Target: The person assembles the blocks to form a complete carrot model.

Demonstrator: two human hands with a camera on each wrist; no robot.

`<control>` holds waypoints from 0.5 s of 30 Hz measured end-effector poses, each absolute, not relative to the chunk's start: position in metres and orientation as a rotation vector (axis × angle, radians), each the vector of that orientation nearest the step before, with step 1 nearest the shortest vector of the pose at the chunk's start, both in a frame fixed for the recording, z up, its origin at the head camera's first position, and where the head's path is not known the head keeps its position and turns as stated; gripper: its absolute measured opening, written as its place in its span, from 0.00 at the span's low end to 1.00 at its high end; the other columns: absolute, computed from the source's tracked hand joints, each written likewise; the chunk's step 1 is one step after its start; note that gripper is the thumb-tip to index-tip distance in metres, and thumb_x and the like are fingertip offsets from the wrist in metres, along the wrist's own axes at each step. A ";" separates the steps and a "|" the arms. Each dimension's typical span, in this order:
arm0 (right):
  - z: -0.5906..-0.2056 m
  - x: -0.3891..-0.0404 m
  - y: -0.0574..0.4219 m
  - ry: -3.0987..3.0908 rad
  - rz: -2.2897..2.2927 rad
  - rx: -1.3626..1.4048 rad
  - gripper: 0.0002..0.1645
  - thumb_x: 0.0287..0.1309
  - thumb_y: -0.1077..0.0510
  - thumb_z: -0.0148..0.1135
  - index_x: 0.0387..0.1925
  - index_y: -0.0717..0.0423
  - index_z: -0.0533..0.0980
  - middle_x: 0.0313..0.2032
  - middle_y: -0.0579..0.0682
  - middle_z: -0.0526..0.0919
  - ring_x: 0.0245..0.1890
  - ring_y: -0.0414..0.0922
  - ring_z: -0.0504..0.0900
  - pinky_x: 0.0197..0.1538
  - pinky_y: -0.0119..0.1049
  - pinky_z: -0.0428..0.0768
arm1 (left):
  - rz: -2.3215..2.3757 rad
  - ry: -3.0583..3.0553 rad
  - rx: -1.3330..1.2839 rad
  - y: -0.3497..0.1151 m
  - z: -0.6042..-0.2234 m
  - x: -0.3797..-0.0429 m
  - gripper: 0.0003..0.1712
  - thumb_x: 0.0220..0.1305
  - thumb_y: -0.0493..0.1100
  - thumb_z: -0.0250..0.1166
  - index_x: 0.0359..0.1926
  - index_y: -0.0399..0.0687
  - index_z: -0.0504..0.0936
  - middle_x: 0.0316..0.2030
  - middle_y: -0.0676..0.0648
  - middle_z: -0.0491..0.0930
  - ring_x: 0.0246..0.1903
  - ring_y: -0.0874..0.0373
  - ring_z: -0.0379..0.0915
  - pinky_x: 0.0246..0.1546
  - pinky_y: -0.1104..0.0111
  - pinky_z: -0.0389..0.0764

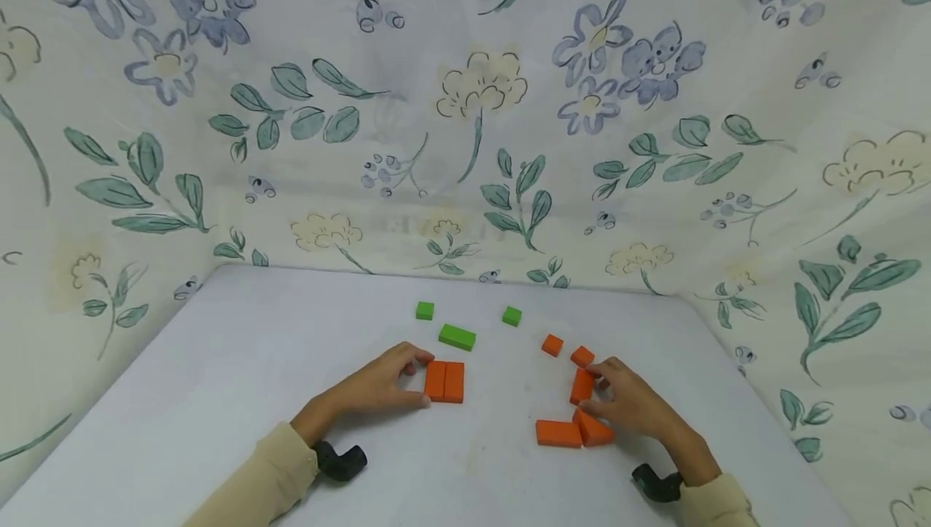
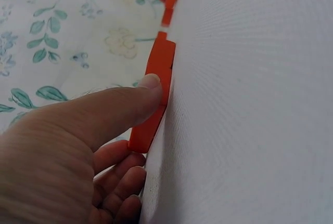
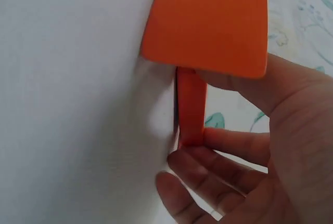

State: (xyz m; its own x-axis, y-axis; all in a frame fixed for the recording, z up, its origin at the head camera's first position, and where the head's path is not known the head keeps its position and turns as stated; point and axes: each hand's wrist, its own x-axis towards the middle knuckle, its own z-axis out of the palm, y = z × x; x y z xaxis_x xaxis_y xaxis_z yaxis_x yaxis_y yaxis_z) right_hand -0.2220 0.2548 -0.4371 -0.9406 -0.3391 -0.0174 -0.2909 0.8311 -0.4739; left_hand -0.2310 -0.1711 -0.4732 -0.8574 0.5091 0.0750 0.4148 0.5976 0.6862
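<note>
Bare fingers at the front on both sides, and here's the left hand (image 1: 388,381), a short nail capping its thumb (image 2: 117,108). Back from that grip, past the wrist, comes a beige left sleeve (image 1: 256,480), softly creased, loose round the cuff. Tucked on the inner side, between grip and cuff, a stubby black left fitting (image 1: 342,463), bent like a pipe elbow! Over to the right hand (image 1: 627,399), and it's a match: black, elbow-shaped right fitting (image 1: 657,484) inward behind the grip, beige right sleeve (image 1: 716,503) right behind that.
</note>
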 end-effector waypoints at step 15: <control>-0.412 -0.219 0.233 3.000 -0.769 -0.862 0.32 0.56 0.56 0.73 0.60 0.64 0.73 0.48 0.52 0.76 0.46 0.48 0.77 0.43 0.33 0.83 | 1.080 2.708 0.778 -0.170 -0.470 -0.232 0.37 0.59 0.58 0.72 0.65 0.52 0.72 0.58 0.53 0.73 0.51 0.60 0.68 0.55 0.61 0.75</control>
